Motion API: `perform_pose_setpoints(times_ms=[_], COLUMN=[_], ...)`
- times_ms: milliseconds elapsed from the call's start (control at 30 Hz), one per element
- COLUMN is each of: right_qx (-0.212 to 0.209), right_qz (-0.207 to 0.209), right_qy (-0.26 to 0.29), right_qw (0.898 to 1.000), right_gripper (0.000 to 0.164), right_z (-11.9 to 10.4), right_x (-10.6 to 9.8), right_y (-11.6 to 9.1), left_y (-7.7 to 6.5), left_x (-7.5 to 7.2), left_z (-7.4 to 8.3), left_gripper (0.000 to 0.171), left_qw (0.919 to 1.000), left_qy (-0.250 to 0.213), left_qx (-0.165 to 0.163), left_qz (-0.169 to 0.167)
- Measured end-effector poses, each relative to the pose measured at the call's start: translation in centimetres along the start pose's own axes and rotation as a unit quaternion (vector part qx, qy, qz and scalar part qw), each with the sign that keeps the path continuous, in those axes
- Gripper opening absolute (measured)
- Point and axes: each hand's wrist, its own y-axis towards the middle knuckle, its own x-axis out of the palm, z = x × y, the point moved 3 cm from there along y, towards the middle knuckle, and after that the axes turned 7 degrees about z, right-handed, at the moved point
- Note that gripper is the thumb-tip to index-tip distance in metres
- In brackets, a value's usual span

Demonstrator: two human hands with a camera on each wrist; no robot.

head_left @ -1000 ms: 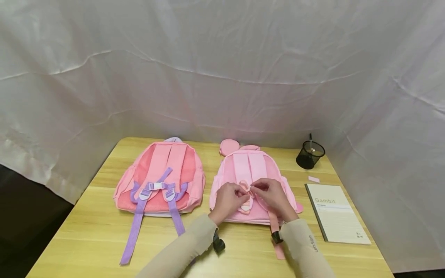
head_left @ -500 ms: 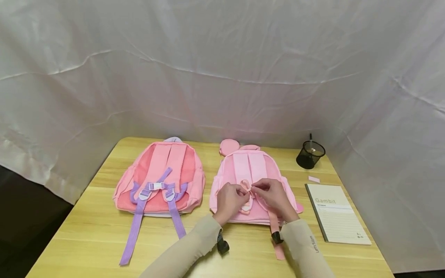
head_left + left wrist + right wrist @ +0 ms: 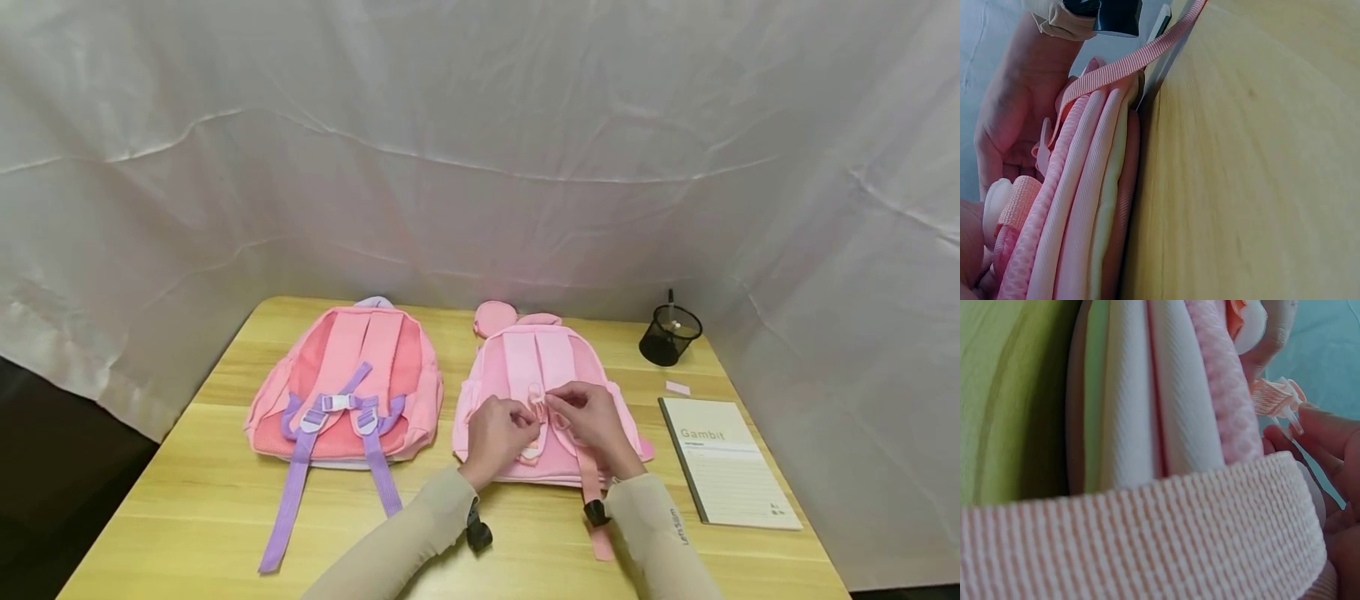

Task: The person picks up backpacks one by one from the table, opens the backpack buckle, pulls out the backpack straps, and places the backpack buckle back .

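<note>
In the head view, a light pink backpack (image 3: 491, 362) lies with its shoulder straps facing up. Over its lower middle, both hands meet at a peach webbing strap with a white plastic side-release buckle (image 3: 537, 402). My right hand (image 3: 592, 421) pinches the buckle between thumb and fingers; in the right wrist view, the pronged white clip (image 3: 1290, 412) touches the thumb tip. My left hand (image 3: 497, 437) has curled fingers at the peach webbing (image 3: 1267, 398) beside the buckle. A white strap adjuster (image 3: 999, 203) sits near the left hand in the left wrist view. Fingers partly hide the buckle.
A coral backpack (image 3: 420, 367) with purple straps (image 3: 291, 508) and a fastened white buckle (image 3: 340, 402) lies left. To the right are a notebook (image 3: 731, 467), a small pink slip (image 3: 678, 388) and a black mesh pen holder (image 3: 663, 343). Pale curtains (image 3: 480, 167) surround the wooden table (image 3: 187, 500).
The left hand has shifted slightly right. The peach loop above the fingertips has changed shape and now shows narrower, with the white buckle turned. The right hand has barely moved; both backpacks lie still.
</note>
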Motion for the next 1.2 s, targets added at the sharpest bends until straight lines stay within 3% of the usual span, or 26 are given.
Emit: perform_pose_setpoints(times_ms=[233, 433, 967, 1200], right_qx=[-0.007, -0.001, 0.012, 0.008], right_qz=[-0.001, -0.006, 0.008, 0.01], right_qy=[0.0, 0.006, 0.024, 0.043], right_qw=[1.0, 1.0, 1.0, 0.999], right_gripper=[0.02, 0.018, 0.019, 0.02], right_z=[-0.1, -0.2, -0.5, -0.4], right_x=[-0.1, 0.0, 0.1, 0.0], right_y=[-0.2, -0.2, -0.1, -0.1], left_y=[0.4, 0.6, 0.4, 1.0], left_x=[0.1, 0.1, 0.1, -0.4], left_z=[-0.1, -0.1, 0.2, 0.4], left_gripper=[0.009, 0.007, 0.008, 0.008], left_qw=[0.9992, 0.9992, 0.9996, 0.9992], left_qy=[-0.035, -0.027, 0.002, -0.031], left_qx=[-0.017, -0.027, 0.029, -0.024], left_qz=[0.001, -0.012, -0.006, -0.005])
